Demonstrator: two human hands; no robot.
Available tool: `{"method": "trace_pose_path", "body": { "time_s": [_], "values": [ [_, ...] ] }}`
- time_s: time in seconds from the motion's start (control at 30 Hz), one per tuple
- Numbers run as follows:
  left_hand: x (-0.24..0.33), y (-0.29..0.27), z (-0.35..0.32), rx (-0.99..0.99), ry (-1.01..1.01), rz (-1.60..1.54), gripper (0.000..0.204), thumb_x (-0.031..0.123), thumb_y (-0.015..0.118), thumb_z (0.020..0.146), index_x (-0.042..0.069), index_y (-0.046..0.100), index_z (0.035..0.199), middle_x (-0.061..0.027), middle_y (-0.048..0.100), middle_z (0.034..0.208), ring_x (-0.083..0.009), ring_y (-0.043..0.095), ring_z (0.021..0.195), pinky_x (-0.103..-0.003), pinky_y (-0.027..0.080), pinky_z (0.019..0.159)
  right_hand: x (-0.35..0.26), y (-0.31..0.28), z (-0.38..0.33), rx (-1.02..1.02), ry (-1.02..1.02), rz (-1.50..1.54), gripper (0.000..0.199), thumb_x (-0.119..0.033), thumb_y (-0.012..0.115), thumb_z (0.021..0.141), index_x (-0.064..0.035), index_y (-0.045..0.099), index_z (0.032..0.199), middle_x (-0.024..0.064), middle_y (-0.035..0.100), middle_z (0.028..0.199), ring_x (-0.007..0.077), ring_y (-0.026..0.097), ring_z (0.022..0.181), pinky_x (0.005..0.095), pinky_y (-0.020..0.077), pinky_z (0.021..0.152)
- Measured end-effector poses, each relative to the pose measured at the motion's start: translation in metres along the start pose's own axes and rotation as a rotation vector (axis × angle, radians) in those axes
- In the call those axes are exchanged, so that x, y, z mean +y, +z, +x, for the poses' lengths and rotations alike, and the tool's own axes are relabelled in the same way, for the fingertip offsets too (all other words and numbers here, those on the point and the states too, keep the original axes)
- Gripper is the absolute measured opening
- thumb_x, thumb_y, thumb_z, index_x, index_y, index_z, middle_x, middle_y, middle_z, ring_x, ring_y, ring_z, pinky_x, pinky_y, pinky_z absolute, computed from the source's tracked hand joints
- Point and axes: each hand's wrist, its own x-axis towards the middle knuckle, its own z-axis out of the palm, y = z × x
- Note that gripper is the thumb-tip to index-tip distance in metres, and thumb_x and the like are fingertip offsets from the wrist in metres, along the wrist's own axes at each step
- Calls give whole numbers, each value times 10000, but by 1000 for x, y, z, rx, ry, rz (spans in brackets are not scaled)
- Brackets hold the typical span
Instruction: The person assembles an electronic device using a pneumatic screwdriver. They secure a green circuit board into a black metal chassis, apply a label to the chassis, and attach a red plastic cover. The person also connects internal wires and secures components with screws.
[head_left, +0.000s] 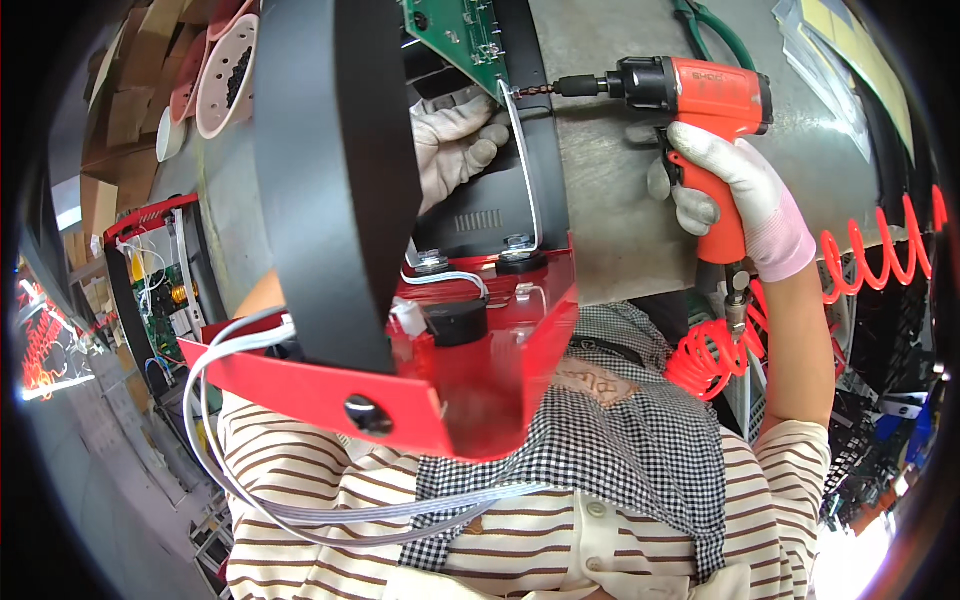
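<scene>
Screwdriver (700,100) clenched in right hand (735,190) grip; left hand (455,145) grip steadies circuit board (465,40).

Grey metal bench (620,230) ahead of me, surface scuffed. On it I see: clear plastic bags (825,70) far right, green cable (715,30) near top, pink perforated trays (225,70) far left.

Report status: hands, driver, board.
Right hand grips red driver, bit at green board edge. Left hand steadies black housing. White cable close to bit.
</scene>
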Motion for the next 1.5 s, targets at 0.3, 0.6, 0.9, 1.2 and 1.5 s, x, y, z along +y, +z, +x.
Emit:
{"method": "trace_pose_path", "body": {
  "time_s": [0.3,0.6,0.9,1.2,1.5],
  "values": [
    [-8,4,4,48,73,-32,174,139,586,959,66,620,1113,-37,621,1006,-154,572,826,-236,505,691,1,0,2,-9,-30,23,284,-336,620,928,-76,569,826,-15,490,544,75,448,445,240,353,436],
    [-9,15,-1,205,145,215,176,130,590,959,55,618,1115,-22,642,1040,-150,611,856,-247,499,691,3,2,2,11,-37,53,276,-328,616,930,-85,567,810,-24,488,546,66,440,440,233,333,428],
    [-14,31,-6,349,296,529,167,87,598,946,14,641,1089,-46,657,957,-110,584,800,-244,473,686,3,2,1,15,-35,35,282,-323,602,938,-90,561,784,-25,479,537,68,432,434,239,328,422],
    [-14,52,-5,483,342,726,188,106,610,945,2,659,1094,-61,686,963,-111,618,771,-238,507,704,4,6,0,21,-16,80,286,-329,621,926,-99,548,774,-29,465,530,65,418,425,234,319,413],
    [-11,49,-6,502,368,803,218,137,630,941,-2,661,1107,-66,696,980,-125,648,796,-257,528,734,4,8,-1,1,44,152,258,-324,634,923,-93,566,831,-33,460,541,61,428,436,229,330,419]
  ]
}}
